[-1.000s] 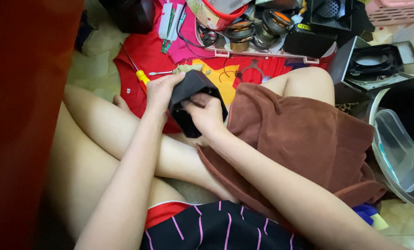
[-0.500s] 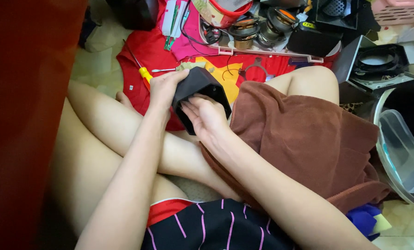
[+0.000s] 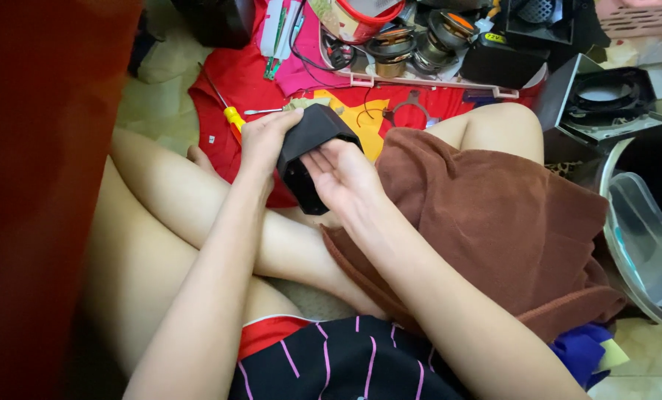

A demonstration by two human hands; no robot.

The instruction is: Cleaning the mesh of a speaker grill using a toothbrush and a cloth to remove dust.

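Note:
A small black plastic speaker housing (image 3: 312,141) is held above my crossed legs. My left hand (image 3: 263,141) grips its left side, fingers wrapped over the top edge. My right hand (image 3: 343,176) supports it from the right and underneath, palm up, fingers against the housing. A brown towel (image 3: 494,222) covers my right thigh just right of the hands. A yellow-handled screwdriver (image 3: 227,111) lies on the red cloth (image 3: 227,89) just beyond my left hand.
A tray (image 3: 420,78) with several round speaker drivers and a red tin sits at the back. A black speaker frame (image 3: 605,100) stands at right, beside a clear plastic tub (image 3: 642,237). A red surface (image 3: 42,148) fills the left side.
The housing has been turned slightly between the hands, and my right hand has shifted from gripping over it to lying palm-up beneath it.

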